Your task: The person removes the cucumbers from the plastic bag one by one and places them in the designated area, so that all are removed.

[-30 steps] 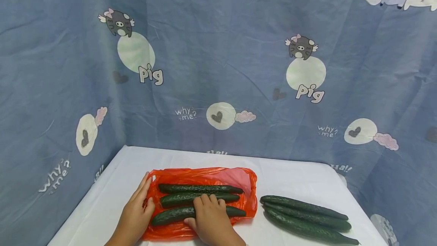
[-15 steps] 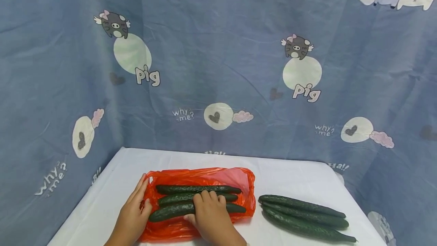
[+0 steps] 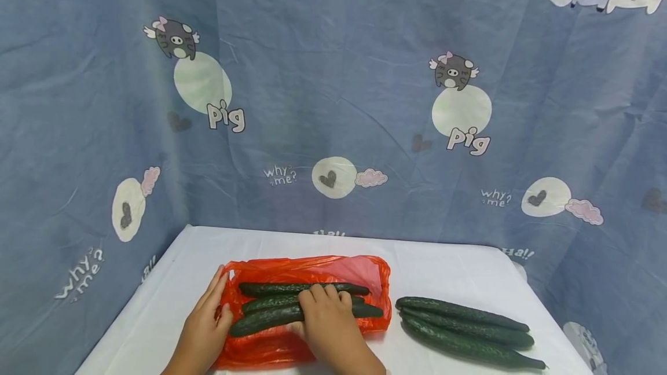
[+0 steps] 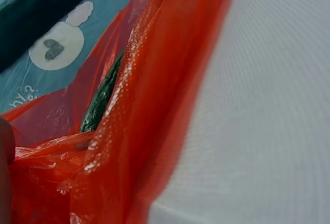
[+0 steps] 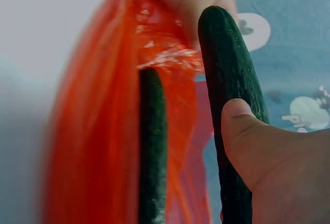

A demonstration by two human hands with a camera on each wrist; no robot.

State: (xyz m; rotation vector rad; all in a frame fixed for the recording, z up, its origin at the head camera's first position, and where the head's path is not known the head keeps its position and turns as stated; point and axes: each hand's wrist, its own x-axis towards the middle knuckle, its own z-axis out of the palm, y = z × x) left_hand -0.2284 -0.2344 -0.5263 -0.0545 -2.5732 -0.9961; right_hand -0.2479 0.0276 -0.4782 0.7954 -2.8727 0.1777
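Below, red bag [image 3: 307,268], two cucumbers [image 3: 278,290] inside, third cucumber [image 3: 266,320] held

A blue cloth [image 3: 333,74] is hanging around the worktop [image 3: 443,265], bearing words. Above the far edge, "pig" [image 3: 226,116] and "why me?" [image 3: 279,175] are each showing twice; another "why me?" [image 3: 80,273] is slanting beyond the left edge. "Ha!!" [image 3: 518,253] is standing by the far right corner and, part-hidden, mid far edge. The wrist views are catching clipped "why me?" pieces.
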